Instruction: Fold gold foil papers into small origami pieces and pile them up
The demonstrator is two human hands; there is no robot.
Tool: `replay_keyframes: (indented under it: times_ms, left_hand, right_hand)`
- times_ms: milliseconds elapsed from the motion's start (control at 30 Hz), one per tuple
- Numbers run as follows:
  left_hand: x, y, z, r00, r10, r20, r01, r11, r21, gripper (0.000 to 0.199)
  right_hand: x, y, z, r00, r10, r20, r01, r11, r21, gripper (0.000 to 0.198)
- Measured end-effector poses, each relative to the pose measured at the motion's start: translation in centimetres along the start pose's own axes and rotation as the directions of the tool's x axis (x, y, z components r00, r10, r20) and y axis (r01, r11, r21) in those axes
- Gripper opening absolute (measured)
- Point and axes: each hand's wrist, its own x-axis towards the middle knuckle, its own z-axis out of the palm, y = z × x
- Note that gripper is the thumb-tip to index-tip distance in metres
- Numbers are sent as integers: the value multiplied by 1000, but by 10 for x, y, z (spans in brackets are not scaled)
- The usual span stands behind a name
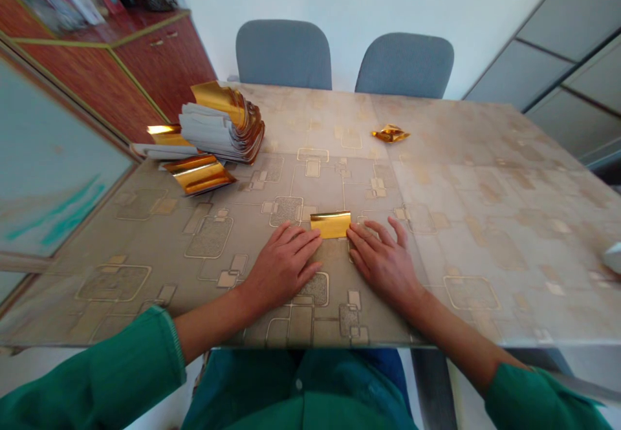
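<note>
Both arms reach forward from the sides and slant inward. The left forearm (213,324) is bare below a green sleeve (116,359); the right forearm (460,339) emerges from a matching sleeve. Both wrists are fairly straight. The left hand (287,258) lies palm down, its fingers extended close together and angled inward, the thumb apart from them. The right hand (385,262) mirrors it, palm down, fingers more fanned, with the little finger spread outward. The two hands are apart, their fingertips roughly level.

Glossy foil-like paper (330,226), smooth plastic-looking tablecloth (436,184), matt cloth sleeve (121,359).
</note>
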Motion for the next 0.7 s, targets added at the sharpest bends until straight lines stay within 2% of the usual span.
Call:
replay_keyframes:
  times_ms: [233,333,433,600,700]
  left_hand:
    - [1,-1,0,999,35,11,-35,999,-14,40]
    - [1,0,1,999,35,13,-35,999,-9,40]
    - [1,0,2,999,27,16,-27,1000,-14,39]
    - [2,2,2,1000,12,16,-12,1000,-6,38]
    - [3,4,1,1000,-2,15,2,1000,3,38]
  right_hand:
    - [35,16,-3,994,77,-76,-69,992,107,17]
    - [55,18,3,997,52,-57,-43,988,149,22]
    - [69,17,10,1000,11,-18,-8,992,125,7]
    - [71,14,11,998,-39,-45,42,996,75,17]
    - [65,11,6,999,-39,-33,44,987,156,15]
